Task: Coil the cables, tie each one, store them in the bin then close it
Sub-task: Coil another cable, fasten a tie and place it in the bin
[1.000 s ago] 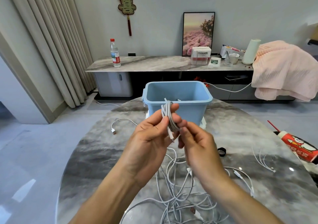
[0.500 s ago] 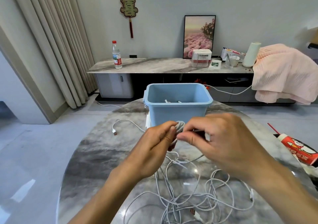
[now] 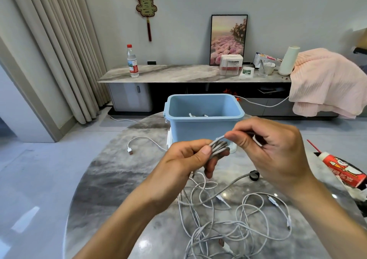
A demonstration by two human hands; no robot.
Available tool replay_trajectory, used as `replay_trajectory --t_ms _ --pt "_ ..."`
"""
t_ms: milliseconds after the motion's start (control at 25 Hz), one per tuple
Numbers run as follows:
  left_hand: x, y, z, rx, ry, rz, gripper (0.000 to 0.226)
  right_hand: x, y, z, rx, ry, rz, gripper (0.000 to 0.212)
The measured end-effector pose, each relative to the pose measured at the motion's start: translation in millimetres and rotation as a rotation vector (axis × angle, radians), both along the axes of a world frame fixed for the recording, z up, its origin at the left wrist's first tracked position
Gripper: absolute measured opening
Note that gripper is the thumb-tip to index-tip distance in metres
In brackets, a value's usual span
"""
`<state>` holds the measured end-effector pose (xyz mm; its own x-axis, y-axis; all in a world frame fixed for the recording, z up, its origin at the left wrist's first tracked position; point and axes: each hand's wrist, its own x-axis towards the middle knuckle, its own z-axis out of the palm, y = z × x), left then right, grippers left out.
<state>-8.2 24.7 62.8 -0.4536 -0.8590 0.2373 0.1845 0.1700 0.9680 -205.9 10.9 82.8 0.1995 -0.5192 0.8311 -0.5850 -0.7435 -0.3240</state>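
Head view: marble table (image 3: 111,181), sideboard (image 3: 168,74) behind.

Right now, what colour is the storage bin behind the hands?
Light blue; the storage bin shows best in the head view.

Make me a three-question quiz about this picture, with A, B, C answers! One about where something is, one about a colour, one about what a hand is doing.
1. Where is the water bottle?
A. on the long cabinet
B. in the bin
C. on the floor

2. What colour is the bin?
A. red
B. blue
C. green

3. What is the left hand doing?
A. lying flat
B. gripping the coiled cable
C. holding a cup

Answers: 1 A, it stands on the cabinet top. 2 B, its walls are light blue. 3 B, fingers wrap the coil.
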Motion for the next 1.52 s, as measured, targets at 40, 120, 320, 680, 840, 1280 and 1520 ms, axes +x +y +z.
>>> replay_trajectory --t_ms 40,120,320,680,840,1280,1520 --pt "0 1 0 -0.001 0.008 0.007 0.035 -1 -1 -2 0.030 -0.029 0.020 0.028" --pt "0 4 -1 0.011 0.058 0.038 0.033 1 -5 -8 0.136 -0.139 0.081 0.026" --pt "0 3 7 0.231 0.352 -0.031 0.033 34 3 -39 0.492 -0.564 0.152 0.016" --pt "14 -17 -5 -0.079 0.155 0.433 0.021 85 58 -34 1.266 -0.498 0.352 0.021" --pt "19 -16 -9 -0.451 -0.355 0.414 0.020 47 44 6 0.631 0.180 0.068 0.029" --pt "-3 6 4 0.010 0.143 -0.089 0.038 -1 -11 -11 0.149 -0.079 0.086 0.029" --pt "5 5 9 0.168 0.440 -0.035 0.036 11 -2 -32 0.377 -0.311 0.037 0.021"
